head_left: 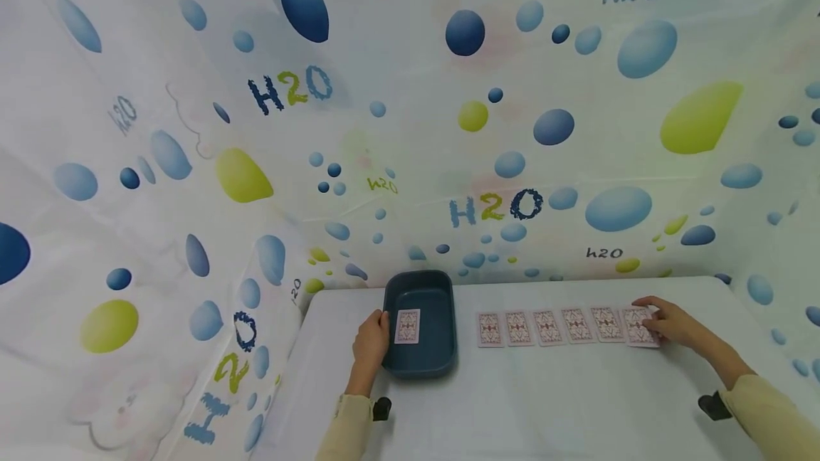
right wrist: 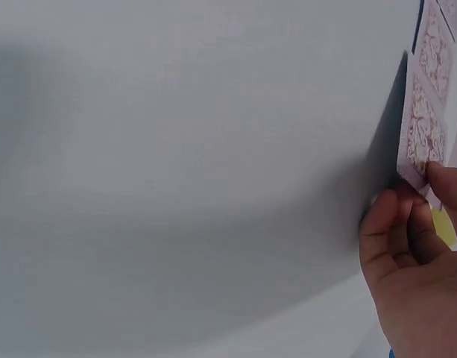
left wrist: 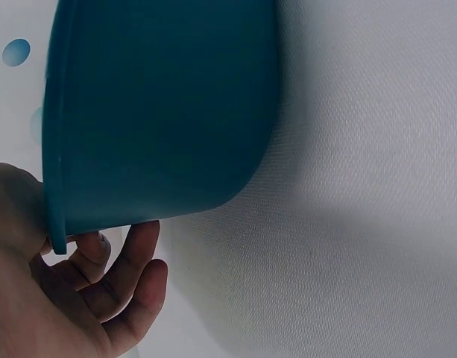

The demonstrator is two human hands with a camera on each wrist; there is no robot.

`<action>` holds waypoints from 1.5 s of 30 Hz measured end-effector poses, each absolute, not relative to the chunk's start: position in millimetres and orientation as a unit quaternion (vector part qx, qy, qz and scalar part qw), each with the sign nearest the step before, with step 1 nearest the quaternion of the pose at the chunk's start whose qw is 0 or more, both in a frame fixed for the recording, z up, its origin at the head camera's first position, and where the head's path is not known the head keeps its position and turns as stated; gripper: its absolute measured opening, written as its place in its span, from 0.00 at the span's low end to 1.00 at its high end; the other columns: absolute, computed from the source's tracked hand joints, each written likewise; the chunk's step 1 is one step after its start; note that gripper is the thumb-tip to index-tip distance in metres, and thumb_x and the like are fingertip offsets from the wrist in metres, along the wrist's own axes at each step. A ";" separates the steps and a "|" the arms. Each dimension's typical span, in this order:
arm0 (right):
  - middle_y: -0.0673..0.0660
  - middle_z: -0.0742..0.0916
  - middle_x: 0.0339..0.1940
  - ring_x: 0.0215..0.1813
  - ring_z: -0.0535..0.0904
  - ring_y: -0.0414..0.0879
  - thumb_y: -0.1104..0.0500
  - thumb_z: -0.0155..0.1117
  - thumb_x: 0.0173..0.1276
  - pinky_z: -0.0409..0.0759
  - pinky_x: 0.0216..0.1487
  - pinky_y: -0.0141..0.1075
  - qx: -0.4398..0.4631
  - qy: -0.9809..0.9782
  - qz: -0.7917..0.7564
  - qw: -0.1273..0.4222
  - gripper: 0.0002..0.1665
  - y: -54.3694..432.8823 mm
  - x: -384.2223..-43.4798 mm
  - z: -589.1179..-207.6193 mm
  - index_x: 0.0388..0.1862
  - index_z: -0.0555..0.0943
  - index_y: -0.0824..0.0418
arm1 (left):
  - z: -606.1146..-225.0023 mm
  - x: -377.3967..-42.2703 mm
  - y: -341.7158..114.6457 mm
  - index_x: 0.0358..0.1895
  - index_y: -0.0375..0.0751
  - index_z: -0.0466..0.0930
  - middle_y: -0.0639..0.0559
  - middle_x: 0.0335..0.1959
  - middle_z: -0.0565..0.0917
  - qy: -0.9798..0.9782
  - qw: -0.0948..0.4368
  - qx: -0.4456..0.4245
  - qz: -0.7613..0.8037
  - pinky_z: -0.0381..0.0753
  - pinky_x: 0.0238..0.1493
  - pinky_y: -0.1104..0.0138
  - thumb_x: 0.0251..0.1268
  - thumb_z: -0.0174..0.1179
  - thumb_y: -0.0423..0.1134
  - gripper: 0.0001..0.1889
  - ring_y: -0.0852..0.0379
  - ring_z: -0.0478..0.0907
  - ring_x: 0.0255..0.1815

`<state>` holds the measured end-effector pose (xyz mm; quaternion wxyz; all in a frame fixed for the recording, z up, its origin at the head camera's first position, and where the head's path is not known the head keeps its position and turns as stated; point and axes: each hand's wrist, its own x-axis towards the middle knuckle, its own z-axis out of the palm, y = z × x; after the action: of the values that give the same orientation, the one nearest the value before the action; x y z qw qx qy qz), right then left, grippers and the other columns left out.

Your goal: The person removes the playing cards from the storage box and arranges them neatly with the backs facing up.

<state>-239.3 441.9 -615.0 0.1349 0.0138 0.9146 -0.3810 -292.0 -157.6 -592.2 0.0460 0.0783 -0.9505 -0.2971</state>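
Observation:
My left hand (head_left: pixel 371 338) grips the left rim of a dark blue plastic tub (head_left: pixel 421 367). In the left wrist view its fingers (left wrist: pixel 142 239) curl against the outer wall below the lip. One playing card (head_left: pixel 407 326) lies back up inside the tub. To the right, several red-and-white patterned playing cards (head_left: pixel 549 327) form a row on the white table. At the row's right end my right hand (head_left: pixel 675 324) pinches the last card (right wrist: pixel 422 134), thumb on its back and fingers underneath. That card's near edge is lifted off the cloth in the right wrist view.
A white cloth (head_left: pixel 544 404) covers the table. Behind and to the left hangs a white curtain (head_left: pixel 410 134) printed with blue and green drops and H2O lettering. Dark wrist-worn devices (head_left: pixel 381 408) show at both cuffs of the pale yellow sleeves (head_left: pixel 346 427).

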 end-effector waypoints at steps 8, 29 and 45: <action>0.63 0.77 0.36 0.34 0.72 0.50 0.68 0.53 0.72 0.73 0.33 0.41 0.000 0.937 -0.331 0.114 0.25 443.4 -247.6 -615.5 0.66 0.64 0.71 | -592.0 -293.0 -155.0 0.34 0.41 0.73 0.48 0.24 0.72 -0.950 0.037 0.084 -0.299 0.62 0.25 0.62 0.80 0.47 0.45 0.15 0.52 0.69 0.24; 0.85 0.70 0.53 0.51 0.71 0.77 0.61 0.51 0.75 0.73 0.51 0.66 0.058 0.971 -0.228 0.037 0.27 417.1 -243.9 -618.1 0.65 0.63 0.79 | -588.2 -290.2 -157.0 0.34 0.42 0.74 0.47 0.25 0.73 -0.947 0.039 0.096 -0.305 0.62 0.26 0.60 0.80 0.48 0.45 0.15 0.51 0.69 0.25; 0.83 0.71 0.62 0.61 0.68 0.80 0.53 0.63 0.73 0.69 0.59 0.68 -0.046 0.970 -0.231 -0.057 0.37 316.3 -251.5 -609.8 0.66 0.65 0.79 | -588.7 -302.2 -154.1 0.34 0.41 0.74 0.46 0.25 0.74 -0.944 0.048 0.085 -0.315 0.64 0.25 0.60 0.80 0.48 0.44 0.14 0.50 0.70 0.24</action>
<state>-251.5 316.3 -609.8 -0.0572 -0.0460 0.9701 -0.2314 -302.2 -154.1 -588.7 0.0481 0.0846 -0.9442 -0.3146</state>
